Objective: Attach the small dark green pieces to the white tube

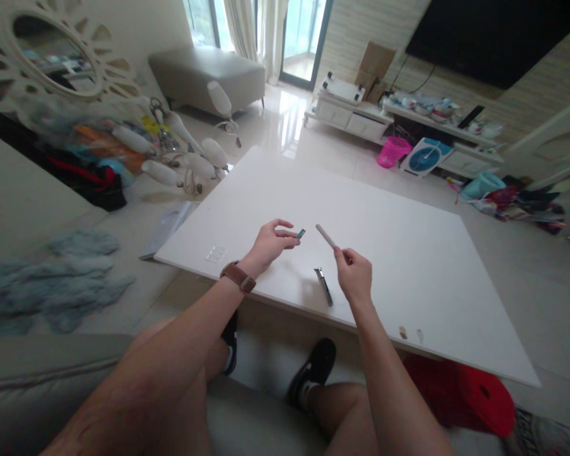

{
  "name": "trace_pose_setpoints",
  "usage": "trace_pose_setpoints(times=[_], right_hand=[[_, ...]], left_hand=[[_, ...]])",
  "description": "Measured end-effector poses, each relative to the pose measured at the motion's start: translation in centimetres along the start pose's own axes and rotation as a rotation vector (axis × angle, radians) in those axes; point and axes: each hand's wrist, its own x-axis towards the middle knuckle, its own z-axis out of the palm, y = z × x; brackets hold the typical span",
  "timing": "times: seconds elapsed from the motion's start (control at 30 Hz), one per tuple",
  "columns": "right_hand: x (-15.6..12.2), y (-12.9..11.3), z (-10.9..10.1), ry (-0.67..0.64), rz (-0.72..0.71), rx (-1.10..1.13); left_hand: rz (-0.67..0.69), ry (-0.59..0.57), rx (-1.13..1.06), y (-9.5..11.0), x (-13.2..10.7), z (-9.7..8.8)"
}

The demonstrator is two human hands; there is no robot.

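Note:
My left hand [274, 242] is above the white table, pinching a small green piece [301, 235] that looks like a bit of circuit board, between thumb and fingers. In my right hand [354, 272], closed on one end, is a flat light-grey stick resembling a nail file [325, 235]. Its free end points toward the green piece, and the two are apart. Below, between the hands, a metal nail clipper [323, 287] lies on the tabletop [399, 253]. A clear plastic piece [215, 254] rests left of my left wrist.
Close to the table's front right edge lie a small yellowish-dark piece [403, 332] and a clear bit [420, 335]. A red roll [484, 399] sits under that edge. Lamp shades [161, 172] stand on the floor left of the table.

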Motion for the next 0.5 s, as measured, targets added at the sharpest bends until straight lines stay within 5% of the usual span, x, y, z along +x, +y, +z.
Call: trace_pose_setpoints(times=[0.2,0.43,0.5], right_hand=[[0.2,2.2,1.6,-0.295,-0.03,0.002],[-0.6,3.9,4.5,-0.482,-0.013,-0.153],[-0.8,3.8,4.6,-0.648,-0.03,-0.1]], left_hand=[[0.077,0.14,-0.113,0.8,0.7,-1.0],[0.06,0.142,-0.14,1.0,0.9,-0.9],[0.055,0.138,-0.145,1.0,0.9,-0.9]])
